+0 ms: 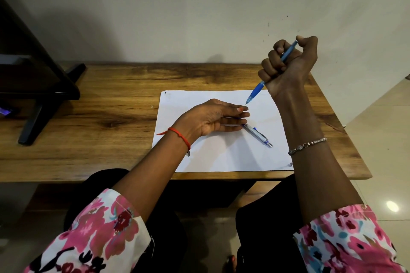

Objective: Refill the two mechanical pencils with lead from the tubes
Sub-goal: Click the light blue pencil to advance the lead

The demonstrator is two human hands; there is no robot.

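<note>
My right hand (288,66) is raised above the table's right side and grips a blue mechanical pencil (256,92) in a fist, thumb on its top end, tip pointing down-left toward the paper. My left hand (213,118) lies on its side on the white sheet of paper (221,157), fingers straight and pointing right, fingertips just under the blue pencil's tip. A silver mechanical pencil (259,136) with blue trim lies on the paper, one end hidden behind my left fingers. I see no lead tubes.
The wooden table (111,117) stands against a pale wall. A dark stand (44,95) sits on the table's left end. The table's right edge borders a tiled floor. My knees are below the front edge.
</note>
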